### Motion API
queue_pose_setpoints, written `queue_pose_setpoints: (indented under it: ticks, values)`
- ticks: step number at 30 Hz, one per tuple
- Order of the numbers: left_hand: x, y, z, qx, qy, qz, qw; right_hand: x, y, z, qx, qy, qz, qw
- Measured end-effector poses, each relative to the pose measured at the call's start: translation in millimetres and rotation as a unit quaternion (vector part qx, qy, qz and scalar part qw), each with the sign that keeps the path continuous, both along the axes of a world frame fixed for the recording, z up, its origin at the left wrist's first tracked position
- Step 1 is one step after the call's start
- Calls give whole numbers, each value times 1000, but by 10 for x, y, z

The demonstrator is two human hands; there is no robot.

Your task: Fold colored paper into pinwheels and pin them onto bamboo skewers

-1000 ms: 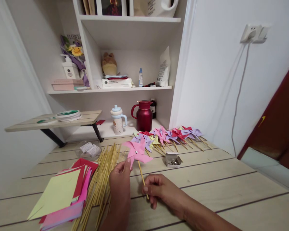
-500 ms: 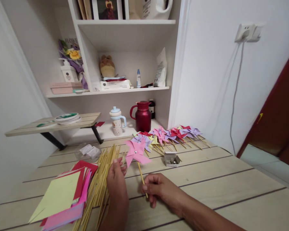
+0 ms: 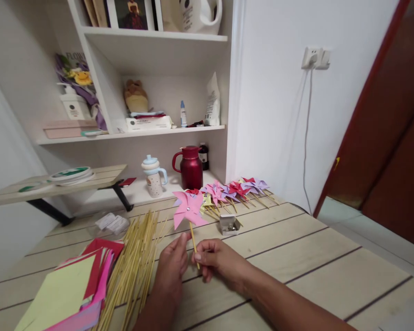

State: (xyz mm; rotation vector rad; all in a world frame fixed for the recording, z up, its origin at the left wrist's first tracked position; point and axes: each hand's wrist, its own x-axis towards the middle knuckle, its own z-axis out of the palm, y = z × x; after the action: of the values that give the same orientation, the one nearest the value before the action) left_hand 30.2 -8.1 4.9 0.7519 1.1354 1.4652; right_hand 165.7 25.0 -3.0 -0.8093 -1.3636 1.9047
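Observation:
A pink paper pinwheel (image 3: 183, 210) with a shiny pin at its centre stands nearly upright on a thin wooden stick. My right hand (image 3: 216, 262) pinches the lower part of that stick between thumb and fingers. Close to the stick's left side is my left hand (image 3: 172, 259), its fingers loosely bent and nothing visible in them; whether a fingertip touches the stick is unclear. Behind the pinwheel lies a row of finished pinwheels (image 3: 239, 189) in pink, red, purple and yellow. A small open box (image 3: 229, 225) of metal pins sits to the right.
Loose wooden sticks (image 3: 133, 257) lie left of my hands, beside a stack of coloured paper (image 3: 60, 287). A clear dish (image 3: 108, 224) holds white packets. Further back stand a cup (image 3: 154, 179), a red jug (image 3: 191, 170) and a small raised shelf (image 3: 103, 177).
The view has turned to the right. My left hand has come down from beside the pinwheel's blades to beside its stick. My right hand keeps its pinch on the stick.

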Motion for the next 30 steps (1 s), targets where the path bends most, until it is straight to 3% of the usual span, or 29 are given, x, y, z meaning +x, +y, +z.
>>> queue_pose_setpoints:
  ticks: [7, 11, 14, 18, 25, 30]
  values:
    - [11, -21, -12, -6, -46, -51, 998, 33, 9, -14, 12, -56, 38, 998]
    - [-21, 11, -37, -3, -59, -18, 998, 23, 6, -29, 28, -44, 9, 999]
    - [-28, 33, -44, -2, -73, 5, 997, 17, 1, -31, 88, -32, -31, 995]
    - [-32, 55, -63, 8, -76, 32, 997, 18, -5, -7, 163, -92, -53, 981]
    - [-34, 65, -93, 22, -72, 54, 996, 9, 30, 6, 194, -159, -115, 961]
    - [1, 61, -80, 26, -61, 54, 996, 11, 15, 7, 200, -158, -103, 962]
